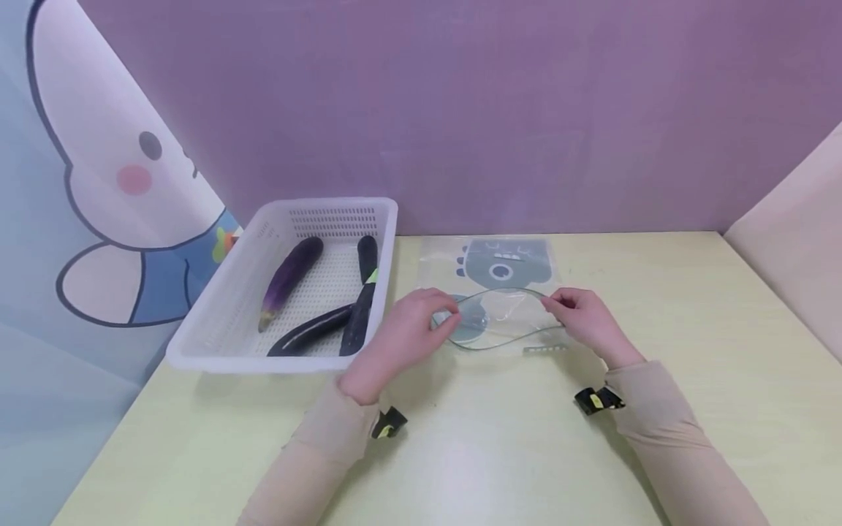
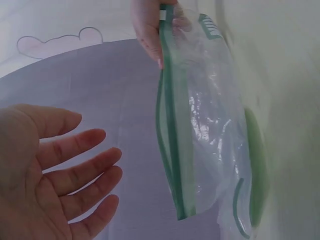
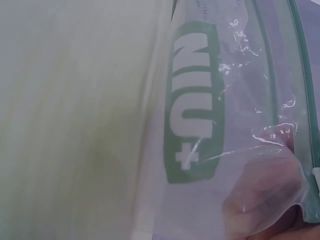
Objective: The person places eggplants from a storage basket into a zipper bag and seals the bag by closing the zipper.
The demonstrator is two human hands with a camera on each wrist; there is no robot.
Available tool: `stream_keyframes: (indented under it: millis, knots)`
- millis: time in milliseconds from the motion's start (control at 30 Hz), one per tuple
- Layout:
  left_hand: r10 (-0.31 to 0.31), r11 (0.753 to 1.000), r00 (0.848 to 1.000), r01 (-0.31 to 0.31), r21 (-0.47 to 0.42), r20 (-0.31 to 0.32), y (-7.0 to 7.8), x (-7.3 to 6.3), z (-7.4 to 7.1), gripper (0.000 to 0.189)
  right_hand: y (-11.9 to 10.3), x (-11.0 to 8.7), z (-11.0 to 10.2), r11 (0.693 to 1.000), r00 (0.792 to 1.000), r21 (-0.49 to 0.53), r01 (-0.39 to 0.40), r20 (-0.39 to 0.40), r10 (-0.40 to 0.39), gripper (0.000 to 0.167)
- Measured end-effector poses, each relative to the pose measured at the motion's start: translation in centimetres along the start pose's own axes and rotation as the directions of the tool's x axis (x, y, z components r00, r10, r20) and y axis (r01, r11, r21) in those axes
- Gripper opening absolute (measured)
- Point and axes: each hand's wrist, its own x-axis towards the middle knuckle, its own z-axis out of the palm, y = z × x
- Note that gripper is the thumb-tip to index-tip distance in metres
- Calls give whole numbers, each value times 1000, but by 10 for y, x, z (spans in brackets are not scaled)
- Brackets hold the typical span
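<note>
My right hand (image 1: 585, 321) pinches one end of a clear zip bag (image 2: 210, 130) by its green-edged mouth. The bag's mouth is spread into a loop in the head view. In the right wrist view, fingers (image 3: 265, 190) show through the plastic beside a green printed label (image 3: 192, 102). My left hand (image 1: 421, 325) is near the other end of the mouth. Its fingers (image 2: 90, 175) are spread and relaxed, apart from the bag and holding nothing in the left wrist view.
Left of the hands stands a white plastic basket (image 1: 391, 241) with several eggplants (image 1: 294, 274) in it. A flat clear sheet with a grey-blue cartoon print (image 1: 513, 263) lies on the table (image 1: 658, 307) behind the held bag. A purple backdrop (image 1: 493, 109) closes off the far side.
</note>
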Motion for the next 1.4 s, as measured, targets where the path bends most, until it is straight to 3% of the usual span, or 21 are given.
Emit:
stream_keyframes:
  millis: [167,500,667,867,1100,1267,1400]
  knots:
    - [-91,995,995,89,-47,-30,1,-1,-8,15,2,0,2,1000,1000,-2,10,-18,-10,39]
    - [-97,995,995,97,1,4,-1,0,-28,27,3,0,0,1000,1000,-8,7,-21,-7,41]
    - [-117,993,993,116,37,31,0,1,-48,27,3,0,0,1000,1000,-6,0,-9,0,40]
    - [-133,987,990,128,99,42,5,9,-82,26,3,-1,0,1000,1000,14,-6,4,6,40]
    - [-231,965,970,218,148,74,-2,30,-113,25,5,0,0,1000,1000,23,-9,3,9,38]
    - [-304,949,947,292,117,104,-22,45,-125,27,6,1,1,1000,1000,24,-8,-2,8,37]
    - [-362,929,927,352,113,93,-41,53,-132,33,6,1,1,1000,1000,27,-9,0,9,37]
